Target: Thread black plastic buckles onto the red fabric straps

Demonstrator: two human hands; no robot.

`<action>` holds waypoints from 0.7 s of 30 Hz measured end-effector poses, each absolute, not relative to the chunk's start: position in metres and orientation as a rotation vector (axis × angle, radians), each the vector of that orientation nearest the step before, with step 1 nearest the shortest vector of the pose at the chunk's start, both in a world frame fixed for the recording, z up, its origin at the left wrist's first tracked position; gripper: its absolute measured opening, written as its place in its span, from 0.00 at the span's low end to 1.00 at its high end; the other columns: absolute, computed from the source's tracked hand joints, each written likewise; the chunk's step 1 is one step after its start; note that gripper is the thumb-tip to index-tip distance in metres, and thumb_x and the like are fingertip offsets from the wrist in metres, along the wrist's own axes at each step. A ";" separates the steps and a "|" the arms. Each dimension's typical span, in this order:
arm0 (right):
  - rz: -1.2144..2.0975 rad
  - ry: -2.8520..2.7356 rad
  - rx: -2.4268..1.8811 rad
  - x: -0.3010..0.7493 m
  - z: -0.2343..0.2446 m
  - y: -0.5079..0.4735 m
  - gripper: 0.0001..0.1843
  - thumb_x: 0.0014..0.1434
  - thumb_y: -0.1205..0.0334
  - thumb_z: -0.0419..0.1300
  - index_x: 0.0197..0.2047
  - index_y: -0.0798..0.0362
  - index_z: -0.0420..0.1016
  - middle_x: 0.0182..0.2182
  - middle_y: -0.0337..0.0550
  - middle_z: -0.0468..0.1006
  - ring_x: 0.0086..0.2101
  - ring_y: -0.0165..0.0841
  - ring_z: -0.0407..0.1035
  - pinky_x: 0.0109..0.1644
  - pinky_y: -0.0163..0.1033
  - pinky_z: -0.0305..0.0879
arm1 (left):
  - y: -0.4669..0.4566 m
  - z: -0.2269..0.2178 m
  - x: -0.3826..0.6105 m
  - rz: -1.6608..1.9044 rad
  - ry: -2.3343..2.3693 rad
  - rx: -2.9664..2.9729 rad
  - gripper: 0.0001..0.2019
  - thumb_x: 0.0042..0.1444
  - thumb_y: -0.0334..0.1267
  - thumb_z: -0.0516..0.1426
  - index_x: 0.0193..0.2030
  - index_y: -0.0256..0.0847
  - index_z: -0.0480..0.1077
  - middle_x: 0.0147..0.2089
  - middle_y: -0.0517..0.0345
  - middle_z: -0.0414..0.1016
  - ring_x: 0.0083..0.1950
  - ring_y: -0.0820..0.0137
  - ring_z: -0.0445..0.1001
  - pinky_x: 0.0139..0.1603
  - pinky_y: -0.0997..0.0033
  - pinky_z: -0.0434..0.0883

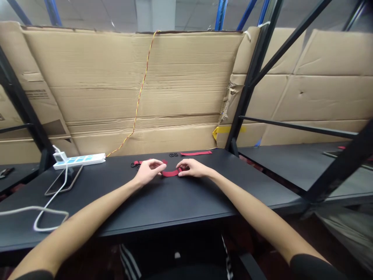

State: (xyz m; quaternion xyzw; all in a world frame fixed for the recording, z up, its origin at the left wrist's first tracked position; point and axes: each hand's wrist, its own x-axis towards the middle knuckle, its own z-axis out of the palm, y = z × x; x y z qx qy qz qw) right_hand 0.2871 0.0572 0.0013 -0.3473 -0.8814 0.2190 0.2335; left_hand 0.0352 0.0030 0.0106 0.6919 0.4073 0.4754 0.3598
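A red webbing strap (170, 174) runs between my two hands, just above or on the black tabletop. My left hand (150, 171) pinches it on the left side, thumb against fingers. On the other side my right hand (192, 168) is closed on the strap's right part, which curls up at the fingertips. Behind my left hand lies more red strap (138, 162) with a dark ring or buckle (134, 165) at its end. Farther back are small black buckles (173, 154) and a separate flat red strap (196, 153).
At the left stand a white power strip (84, 160) with a plugged-in charger, a phone (64, 180) and a loose white cable (43, 210). A cardboard wall (180, 89) closes the back. A black metal post (247, 89) rises at the right.
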 end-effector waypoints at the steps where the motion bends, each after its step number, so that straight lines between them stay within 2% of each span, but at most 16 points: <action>1: 0.579 -2.404 -0.906 0.284 0.001 0.054 0.23 0.49 0.49 0.66 0.45 0.54 0.76 0.31 0.41 0.74 0.32 0.32 0.67 0.37 0.36 0.64 | 0.002 0.010 0.036 1.195 1.045 1.851 0.14 0.48 0.45 0.63 0.35 0.36 0.73 0.37 0.52 0.78 0.36 0.68 0.76 0.38 0.67 0.74; 3: 0.528 -2.368 -0.827 0.276 0.002 0.047 0.23 0.50 0.49 0.65 0.46 0.54 0.76 0.32 0.42 0.74 0.32 0.32 0.66 0.38 0.37 0.64 | 0.001 0.008 0.036 1.163 1.053 1.925 0.16 0.48 0.44 0.63 0.41 0.36 0.74 0.37 0.53 0.78 0.36 0.69 0.75 0.38 0.69 0.73; 5: 0.480 -2.329 -0.776 0.267 0.002 0.039 0.22 0.51 0.50 0.65 0.45 0.55 0.76 0.32 0.42 0.74 0.32 0.31 0.66 0.37 0.36 0.64 | 0.001 0.005 0.036 1.128 1.060 1.925 0.19 0.48 0.44 0.63 0.45 0.36 0.73 0.33 0.54 0.77 0.31 0.70 0.74 0.34 0.70 0.71; 10: 0.424 -2.257 -0.725 0.247 -0.001 0.024 0.20 0.52 0.50 0.65 0.43 0.55 0.76 0.29 0.40 0.73 0.30 0.30 0.64 0.36 0.35 0.62 | 0.000 0.004 0.036 1.045 1.110 1.963 0.15 0.50 0.47 0.60 0.32 0.34 0.76 0.29 0.53 0.77 0.28 0.69 0.73 0.30 0.72 0.69; 14: 0.394 -2.227 -0.692 0.240 -0.002 0.018 0.22 0.50 0.46 0.66 0.41 0.54 0.78 0.27 0.39 0.74 0.28 0.30 0.64 0.35 0.35 0.62 | -0.005 0.011 0.038 1.015 1.162 1.987 0.15 0.51 0.45 0.57 0.27 0.35 0.77 0.23 0.57 0.74 0.24 0.72 0.68 0.27 0.73 0.65; 21: 0.265 -2.257 -0.687 0.241 -0.006 0.020 0.26 0.48 0.43 0.66 0.44 0.53 0.78 0.29 0.42 0.76 0.29 0.32 0.67 0.37 0.37 0.63 | -0.010 0.015 0.041 0.957 1.235 2.014 0.11 0.46 0.40 0.57 0.20 0.35 0.72 0.19 0.61 0.67 0.22 0.75 0.61 0.23 0.76 0.58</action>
